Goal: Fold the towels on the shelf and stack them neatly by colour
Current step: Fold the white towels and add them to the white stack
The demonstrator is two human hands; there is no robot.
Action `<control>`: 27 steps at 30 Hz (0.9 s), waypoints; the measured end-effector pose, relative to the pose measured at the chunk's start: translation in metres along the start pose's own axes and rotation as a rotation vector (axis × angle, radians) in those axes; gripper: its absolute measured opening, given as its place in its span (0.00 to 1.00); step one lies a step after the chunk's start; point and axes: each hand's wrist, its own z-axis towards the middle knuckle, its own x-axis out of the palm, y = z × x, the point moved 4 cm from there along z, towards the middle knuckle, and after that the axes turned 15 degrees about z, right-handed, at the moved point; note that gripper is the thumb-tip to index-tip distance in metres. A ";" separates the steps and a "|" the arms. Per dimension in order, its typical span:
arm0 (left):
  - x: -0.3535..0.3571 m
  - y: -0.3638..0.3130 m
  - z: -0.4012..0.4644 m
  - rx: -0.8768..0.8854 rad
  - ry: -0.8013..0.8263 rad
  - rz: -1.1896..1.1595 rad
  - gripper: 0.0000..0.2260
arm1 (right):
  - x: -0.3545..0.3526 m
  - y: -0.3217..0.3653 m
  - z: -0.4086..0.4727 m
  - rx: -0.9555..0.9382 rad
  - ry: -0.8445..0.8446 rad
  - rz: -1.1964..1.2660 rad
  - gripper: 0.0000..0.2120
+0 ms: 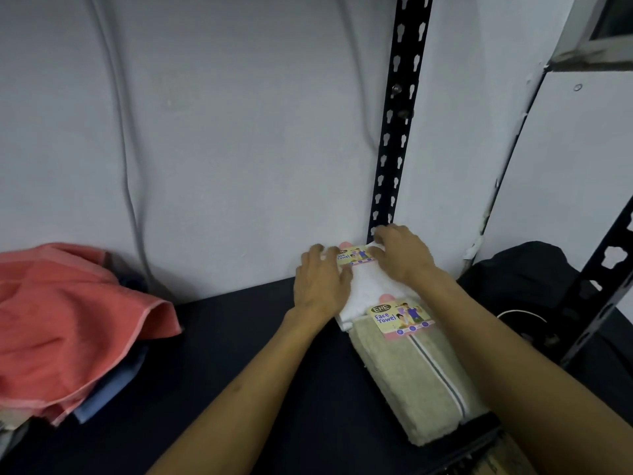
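Pressing down on a folded white towel [368,289] at the back right of the dark shelf [239,354], against the wall and at the foot of the black slotted upright [394,138]. Left hand [320,282] lies flat on the towel's left side, fingers straight and close together, palm down. Right hand [404,255] sits at the far right corner, fingers bent over the edge — whether they pinch the cloth or only press it, I cannot tell. A paper "Face Towel" label [354,256] shows between the two hands.

Just in front, touching the white one, lies a folded beige towel [418,382] with a grey stripe and its own label [399,318], running toward the shelf's near edge. Well apart on the left: a loose coral towel [68,323] heaped over a blue one [109,395], both unfolded.

Step in hand, as I judge it — squaring and flattening the white towel in its place.

Notes on doing it well:
- Keep the left palm flat as anchor; let the right hand tuck the far corner in line with the upright.
- Smooth from the centre outward so layers don't creep.
- Align its near edge with the beige towel, without overlap, so colours stay separate.
- Leave the label lying flat.

Coral and blue remain to be folded; task looks roughly half done.
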 end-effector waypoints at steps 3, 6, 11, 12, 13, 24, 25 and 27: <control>0.025 0.005 -0.008 0.128 0.249 0.043 0.28 | 0.016 0.001 -0.009 0.071 0.419 0.167 0.30; 0.035 0.016 -0.014 0.134 0.344 0.086 0.29 | 0.035 -0.007 -0.024 0.113 0.615 0.150 0.37; 0.029 0.019 -0.013 0.176 0.378 0.081 0.28 | 0.037 -0.011 -0.026 0.092 0.594 0.159 0.35; 0.025 0.021 -0.014 0.190 0.384 0.088 0.28 | 0.035 -0.011 -0.027 0.101 0.596 0.151 0.35; 0.021 0.024 -0.016 0.198 0.387 0.102 0.28 | 0.032 -0.012 -0.027 0.124 0.590 0.150 0.35; -0.118 0.125 -0.118 0.099 0.129 0.179 0.29 | 0.032 0.136 -0.056 -0.114 0.380 0.294 0.31; -0.132 0.139 -0.134 0.094 0.082 0.208 0.29 | 0.037 0.160 -0.061 -0.157 0.383 0.309 0.30; -0.157 0.171 -0.165 0.077 0.004 0.273 0.28 | 0.050 0.208 -0.074 -0.235 0.395 0.364 0.30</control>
